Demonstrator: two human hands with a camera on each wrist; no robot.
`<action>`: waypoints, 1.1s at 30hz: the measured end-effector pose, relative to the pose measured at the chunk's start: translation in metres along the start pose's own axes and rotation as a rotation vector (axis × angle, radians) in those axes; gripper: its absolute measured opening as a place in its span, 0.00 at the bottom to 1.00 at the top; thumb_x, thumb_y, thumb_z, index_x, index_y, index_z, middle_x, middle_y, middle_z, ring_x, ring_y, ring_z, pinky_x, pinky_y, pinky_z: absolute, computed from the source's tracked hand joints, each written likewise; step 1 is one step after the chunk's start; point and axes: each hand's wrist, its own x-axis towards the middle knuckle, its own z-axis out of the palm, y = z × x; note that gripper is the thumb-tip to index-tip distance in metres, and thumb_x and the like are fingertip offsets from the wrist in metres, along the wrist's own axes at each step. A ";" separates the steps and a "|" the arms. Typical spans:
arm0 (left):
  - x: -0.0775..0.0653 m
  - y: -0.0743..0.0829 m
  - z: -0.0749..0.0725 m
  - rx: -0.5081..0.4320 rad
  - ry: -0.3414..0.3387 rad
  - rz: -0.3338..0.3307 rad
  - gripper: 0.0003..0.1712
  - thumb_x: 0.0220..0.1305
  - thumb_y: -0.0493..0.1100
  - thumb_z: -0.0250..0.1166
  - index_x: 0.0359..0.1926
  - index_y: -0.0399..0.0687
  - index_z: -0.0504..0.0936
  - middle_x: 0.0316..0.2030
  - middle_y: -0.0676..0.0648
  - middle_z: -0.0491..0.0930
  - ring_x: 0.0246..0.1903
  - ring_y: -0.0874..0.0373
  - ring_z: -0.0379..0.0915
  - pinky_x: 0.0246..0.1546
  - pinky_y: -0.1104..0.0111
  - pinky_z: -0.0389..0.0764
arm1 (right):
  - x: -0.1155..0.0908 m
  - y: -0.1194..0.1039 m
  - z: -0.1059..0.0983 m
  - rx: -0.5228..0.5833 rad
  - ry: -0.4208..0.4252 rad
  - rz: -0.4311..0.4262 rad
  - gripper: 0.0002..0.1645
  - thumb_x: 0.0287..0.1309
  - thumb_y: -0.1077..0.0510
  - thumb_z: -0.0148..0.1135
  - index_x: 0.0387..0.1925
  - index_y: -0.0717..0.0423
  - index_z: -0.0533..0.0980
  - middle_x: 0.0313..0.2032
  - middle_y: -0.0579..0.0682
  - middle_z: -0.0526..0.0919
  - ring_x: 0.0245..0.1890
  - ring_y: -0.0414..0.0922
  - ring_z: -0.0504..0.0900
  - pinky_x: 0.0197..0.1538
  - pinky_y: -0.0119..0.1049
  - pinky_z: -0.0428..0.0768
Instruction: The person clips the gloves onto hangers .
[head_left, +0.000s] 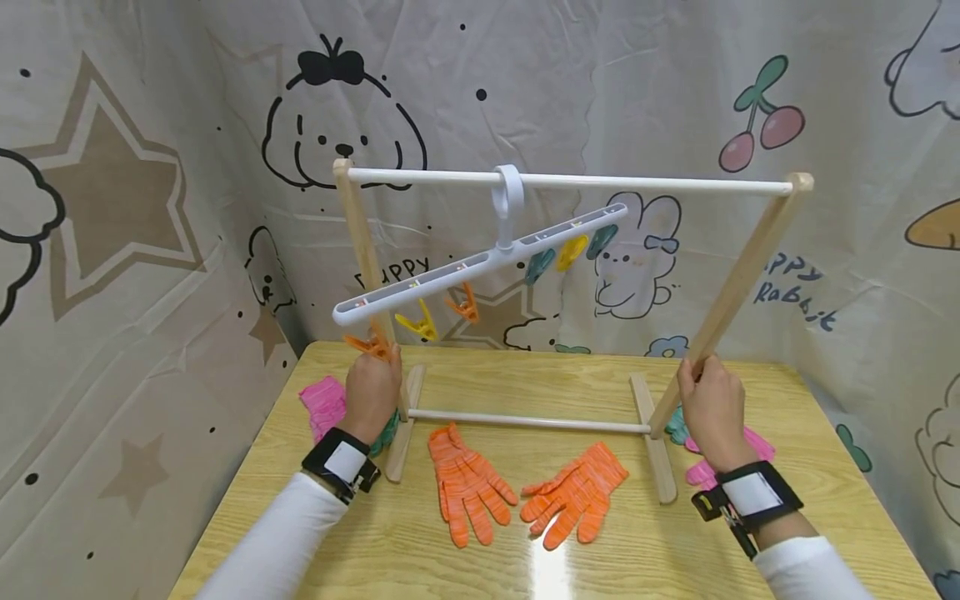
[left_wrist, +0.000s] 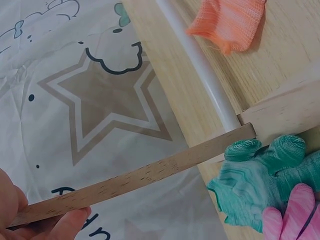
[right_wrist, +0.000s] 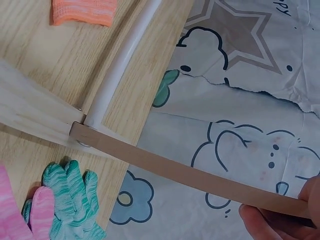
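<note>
1. A rack (head_left: 738,293) stands on the surface (head_left: 637,550), a hanger (head_left: 480,263) with clips (head_left: 423,327) on its top rod (head_left: 645,181).
2. Two gloves (head_left: 468,487) lie side by side before the bottom rod (head_left: 528,422).
3. More gloves (head_left: 322,406) lie outside either foot (head_left: 661,471).

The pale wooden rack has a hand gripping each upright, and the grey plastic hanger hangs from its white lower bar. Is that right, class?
Not quite: the head view shows the grey plastic hanger hanging from the pale wooden rack's white upper bar. The rest holds.

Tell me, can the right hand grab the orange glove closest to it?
Probably not yet: the right hand grips the wooden post. Letting go would likely help, since nothing covers the orange glove, though a low wooden foot lies between.
</note>
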 end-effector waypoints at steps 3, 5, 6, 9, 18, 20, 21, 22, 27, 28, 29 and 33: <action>0.000 0.000 0.000 -0.006 -0.012 -0.037 0.19 0.74 0.43 0.57 0.30 0.30 0.76 0.21 0.29 0.78 0.24 0.29 0.80 0.24 0.42 0.78 | -0.001 0.000 0.000 -0.001 0.007 0.002 0.19 0.74 0.57 0.51 0.34 0.72 0.73 0.26 0.69 0.80 0.23 0.58 0.82 0.16 0.33 0.66; 0.000 -0.001 0.001 -0.001 -0.013 -0.035 0.18 0.74 0.43 0.58 0.32 0.29 0.75 0.21 0.30 0.78 0.24 0.30 0.79 0.24 0.42 0.78 | -0.002 0.000 0.001 -0.004 0.012 0.000 0.19 0.74 0.57 0.51 0.34 0.72 0.73 0.26 0.69 0.80 0.23 0.59 0.82 0.16 0.33 0.65; 0.000 -0.001 0.001 -0.003 -0.011 -0.028 0.17 0.74 0.42 0.58 0.34 0.29 0.75 0.21 0.30 0.78 0.24 0.30 0.79 0.24 0.42 0.78 | -0.002 0.000 0.001 -0.006 0.016 -0.001 0.19 0.74 0.57 0.51 0.33 0.72 0.74 0.26 0.70 0.81 0.24 0.59 0.82 0.17 0.33 0.66; 0.000 -0.002 0.001 -0.001 0.002 0.010 0.15 0.74 0.41 0.58 0.42 0.29 0.72 0.20 0.32 0.77 0.22 0.32 0.79 0.21 0.44 0.77 | -0.002 0.001 0.001 -0.010 0.028 -0.005 0.19 0.73 0.57 0.53 0.33 0.72 0.74 0.26 0.70 0.81 0.24 0.61 0.82 0.18 0.35 0.66; 0.001 -0.002 0.001 0.047 0.016 0.074 0.15 0.75 0.41 0.56 0.47 0.29 0.69 0.19 0.33 0.77 0.18 0.35 0.78 0.17 0.47 0.76 | -0.002 0.002 0.002 -0.014 0.045 -0.026 0.19 0.72 0.58 0.54 0.31 0.71 0.74 0.25 0.70 0.81 0.23 0.62 0.82 0.19 0.37 0.67; 0.001 -0.002 0.001 0.047 0.003 0.054 0.15 0.75 0.42 0.56 0.43 0.29 0.71 0.20 0.32 0.77 0.20 0.35 0.79 0.18 0.46 0.76 | -0.002 0.002 0.002 -0.011 0.044 -0.024 0.18 0.72 0.58 0.54 0.31 0.71 0.73 0.25 0.70 0.81 0.23 0.61 0.82 0.19 0.37 0.67; 0.001 -0.002 0.001 0.042 -0.002 0.040 0.15 0.75 0.42 0.56 0.40 0.29 0.72 0.20 0.32 0.77 0.20 0.35 0.79 0.19 0.46 0.76 | -0.002 0.001 0.002 -0.011 0.043 -0.022 0.19 0.72 0.58 0.54 0.30 0.71 0.73 0.25 0.70 0.81 0.23 0.61 0.82 0.19 0.37 0.67; 0.001 -0.002 0.001 0.038 -0.005 0.028 0.16 0.75 0.42 0.57 0.37 0.29 0.74 0.20 0.32 0.77 0.21 0.34 0.79 0.20 0.46 0.77 | -0.002 0.001 0.002 -0.011 0.042 -0.020 0.19 0.73 0.57 0.53 0.30 0.70 0.73 0.25 0.70 0.81 0.23 0.61 0.82 0.19 0.36 0.67; 0.000 -0.003 0.003 0.007 0.015 0.000 0.19 0.74 0.42 0.58 0.28 0.30 0.76 0.20 0.29 0.78 0.22 0.31 0.79 0.21 0.43 0.77 | -0.002 0.000 0.000 -0.009 0.029 -0.010 0.18 0.72 0.58 0.53 0.33 0.72 0.73 0.26 0.71 0.81 0.24 0.62 0.83 0.18 0.35 0.68; 0.000 -0.003 0.004 0.001 0.024 0.001 0.20 0.74 0.42 0.58 0.28 0.30 0.75 0.20 0.28 0.78 0.22 0.30 0.79 0.22 0.42 0.77 | -0.002 0.000 0.000 -0.008 0.027 -0.007 0.18 0.72 0.59 0.53 0.33 0.72 0.74 0.26 0.71 0.81 0.24 0.63 0.83 0.18 0.35 0.68; 0.000 -0.003 0.004 -0.006 0.030 0.001 0.19 0.74 0.42 0.58 0.28 0.30 0.75 0.20 0.28 0.78 0.22 0.29 0.79 0.22 0.42 0.77 | -0.002 0.000 0.000 -0.007 0.023 -0.005 0.17 0.72 0.59 0.53 0.34 0.73 0.73 0.26 0.71 0.81 0.24 0.63 0.83 0.17 0.35 0.68; -0.001 -0.003 0.004 -0.016 0.039 0.000 0.20 0.73 0.42 0.59 0.26 0.31 0.75 0.20 0.29 0.78 0.22 0.29 0.79 0.22 0.41 0.77 | -0.002 0.000 0.000 -0.008 0.021 -0.003 0.18 0.72 0.59 0.54 0.35 0.74 0.74 0.27 0.72 0.81 0.25 0.63 0.84 0.17 0.34 0.68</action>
